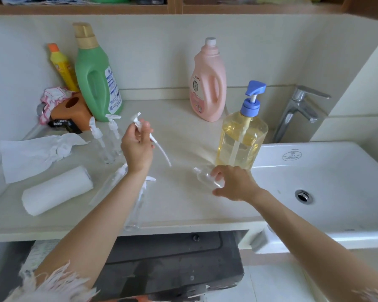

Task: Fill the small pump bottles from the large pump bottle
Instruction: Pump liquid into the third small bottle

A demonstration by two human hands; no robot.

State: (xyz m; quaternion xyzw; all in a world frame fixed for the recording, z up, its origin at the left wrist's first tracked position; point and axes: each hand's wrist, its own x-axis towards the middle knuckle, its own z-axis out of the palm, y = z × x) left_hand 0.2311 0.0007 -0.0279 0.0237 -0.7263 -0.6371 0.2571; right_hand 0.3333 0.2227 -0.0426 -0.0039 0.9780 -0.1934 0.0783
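The large pump bottle (241, 140), clear with yellow liquid and a blue pump head, stands on the counter beside the sink. My right hand (232, 182) grips a small clear bottle (205, 177) with no pump, tilted just in front of the large one. Raised above the counter, my left hand (138, 147) holds a white pump head (150, 136) whose long dip tube hangs down to the right. Two small clear pump bottles (106, 138) stand upright behind my left hand. Two more small clear bottles (138, 205) lie or lean under my left forearm.
A green jug (96, 79), a yellow bottle (62, 67) and an orange box (72, 112) stand at the back left, a pink jug (207, 83) at the back middle. A paper towel roll (57, 190) and a loose sheet (33, 155) lie left. The white sink (327, 171) and tap (297, 110) are right.
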